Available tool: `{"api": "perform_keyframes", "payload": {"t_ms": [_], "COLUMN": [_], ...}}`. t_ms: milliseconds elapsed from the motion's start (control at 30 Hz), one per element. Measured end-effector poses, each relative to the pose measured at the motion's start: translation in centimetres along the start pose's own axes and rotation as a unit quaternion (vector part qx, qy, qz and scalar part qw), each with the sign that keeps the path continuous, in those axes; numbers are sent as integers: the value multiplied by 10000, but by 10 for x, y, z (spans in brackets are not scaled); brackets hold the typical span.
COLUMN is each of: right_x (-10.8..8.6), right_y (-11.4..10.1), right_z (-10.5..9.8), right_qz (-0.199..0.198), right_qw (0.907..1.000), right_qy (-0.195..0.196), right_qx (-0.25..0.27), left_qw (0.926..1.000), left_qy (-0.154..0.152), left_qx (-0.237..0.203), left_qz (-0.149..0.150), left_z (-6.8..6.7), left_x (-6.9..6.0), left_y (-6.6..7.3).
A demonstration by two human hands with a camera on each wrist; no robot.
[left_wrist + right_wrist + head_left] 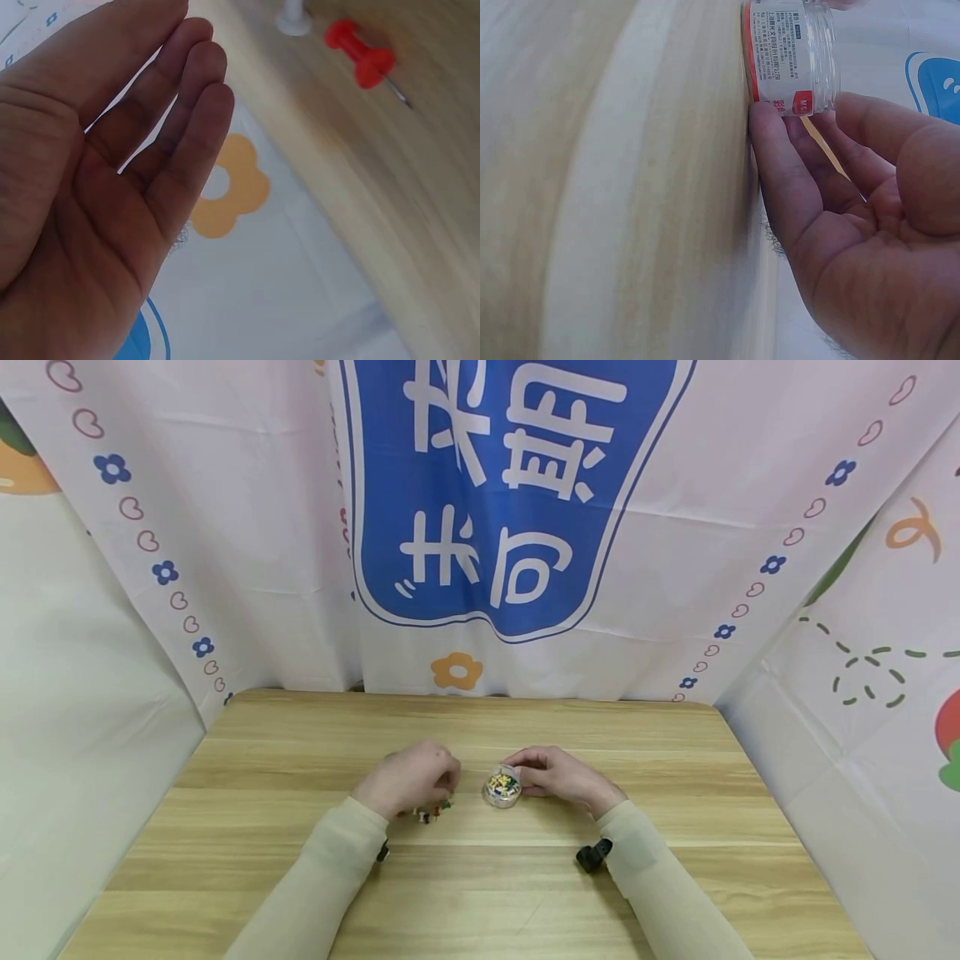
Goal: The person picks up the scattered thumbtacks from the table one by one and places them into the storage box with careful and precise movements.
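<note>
Over a small group of push pins (426,815) on the table, my left hand (412,775) reaches down. The left wrist view shows that hand (112,165) with its lower fingers bent slightly; the tip of the thumb is cut off at the top, so a pinch there is hidden. A red push pin (360,54) and part of a white push pin (294,19) lie on the wood beyond it. My right hand (558,777) holds a clear round jar (502,787) of coloured push pins upright on the table. In the right wrist view, fingers (787,161) curve round the labelled jar (784,56).
The wood-grain table (480,893) reaches back to a printed white curtain (285,610). More printed cloth hangs along both sides. A black wrist device (594,855) sits at the right sleeve.
</note>
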State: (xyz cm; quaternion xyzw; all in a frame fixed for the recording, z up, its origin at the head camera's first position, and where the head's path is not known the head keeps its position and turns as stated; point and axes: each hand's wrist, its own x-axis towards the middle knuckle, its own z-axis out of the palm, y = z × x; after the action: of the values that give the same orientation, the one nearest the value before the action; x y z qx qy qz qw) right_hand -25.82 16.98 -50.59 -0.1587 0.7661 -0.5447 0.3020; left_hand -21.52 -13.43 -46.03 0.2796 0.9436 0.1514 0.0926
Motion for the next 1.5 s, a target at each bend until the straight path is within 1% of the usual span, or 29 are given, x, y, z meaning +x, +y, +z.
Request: {"api": "perform_keyframes", "payload": {"t_ms": [67,167,333,567,767,900,1033,1333,1500], "right_x": [0,0,0,1,1,1,0,1,0], "right_y": [0,0,0,1,2,3,3,2,1], "right_z": [0,0,1,0,0,-1,-1,-1,-1], "right_qz": [16,19,23,20,-16,-35,-72,-51,-33], "right_qw": [10000,10000,10000,10000,10000,10000,10000,10000,10000], "right_qy": [4,16,26,34,17,-3,-12,-23,-20], "right_qx": [-4,-22,-27,17,23,32,25,38,-15], "left_qw": [9999,9996,9995,9999,10000,9994,9981,9921,9890], "left_qy": [-68,-130,-161,-93,8,181,399,1027,1229], "left_qx": [-27,-60,-102,26,27,121,245,565,610], "left_qz": [-124,-227,-258,-120,43,259,404,450,547], "left_z": [1,2,5,8,10,10,10,12,15], "left_x": [-2,-3,-2,0,4,9,12,15,17], "left_y": [0,-1,-3,-3,-4,-2,2,15,23]}}
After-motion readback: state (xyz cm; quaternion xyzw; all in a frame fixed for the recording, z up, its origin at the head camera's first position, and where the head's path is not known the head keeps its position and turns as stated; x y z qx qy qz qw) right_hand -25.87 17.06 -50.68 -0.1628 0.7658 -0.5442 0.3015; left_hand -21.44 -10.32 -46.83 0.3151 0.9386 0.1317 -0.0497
